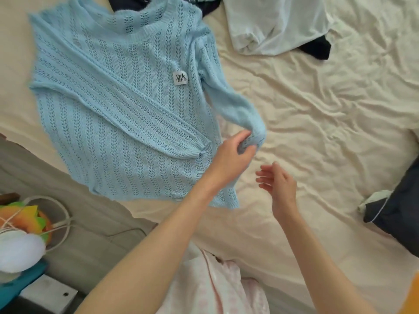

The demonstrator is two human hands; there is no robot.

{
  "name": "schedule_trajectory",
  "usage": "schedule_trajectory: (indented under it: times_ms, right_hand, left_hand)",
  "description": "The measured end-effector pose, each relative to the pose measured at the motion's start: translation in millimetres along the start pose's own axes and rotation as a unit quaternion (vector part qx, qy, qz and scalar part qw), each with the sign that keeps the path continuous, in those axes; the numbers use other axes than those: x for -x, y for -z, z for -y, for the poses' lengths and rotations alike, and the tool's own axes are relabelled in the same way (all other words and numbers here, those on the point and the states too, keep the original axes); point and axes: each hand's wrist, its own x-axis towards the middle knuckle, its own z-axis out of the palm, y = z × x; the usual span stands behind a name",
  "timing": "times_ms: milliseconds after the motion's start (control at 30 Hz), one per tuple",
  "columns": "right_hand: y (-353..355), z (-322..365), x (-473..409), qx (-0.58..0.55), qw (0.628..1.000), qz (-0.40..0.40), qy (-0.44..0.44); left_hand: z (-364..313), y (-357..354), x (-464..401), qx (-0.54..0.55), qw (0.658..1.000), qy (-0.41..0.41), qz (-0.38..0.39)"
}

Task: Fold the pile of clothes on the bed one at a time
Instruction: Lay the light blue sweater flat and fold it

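Bed (317, 114): left hand (231, 155) grips sweater (113, 98).

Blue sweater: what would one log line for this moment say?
item: blue knit sweater flat on bed | left hand grips sleeve cuff | right hand open, empty

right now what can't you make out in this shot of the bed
Head view only:
- Dark garments at the top: cut off by the frame edge and covered by the light blue knit sweater; type unclear.
- Sleeve cuff: bunched inside the left hand.
- White label: print too small to read reliably.
- Black item: mostly under the white garment.
- Navy garment: cut off by the right edge.
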Motion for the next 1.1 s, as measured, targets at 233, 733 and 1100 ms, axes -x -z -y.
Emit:
schedule_trajectory:
  times_ms: [233, 733, 1100]
  right_hand:
    - [-20.3, 28.2, -26.5, -0.139, 0.981, 0.096, -0.099]
    - [-160.6, 44.3, -78.3, 0.043, 0.989, 0.127, -0.068]
    - [-197.3, 84.7, -130.4, 0.006, 0.974, 0.17, -0.148]
  left_hand:
    - [-17.2, 50.4, -0.3, 0.104, 0.991, -0.083, -0.024]
    - [116.3, 133.9, -43.4, -0.242, 0.953, 0.109, -0.147]
    - [91.4, 130.4, -127.5, -0.17, 0.981, 0.034, -0.09]
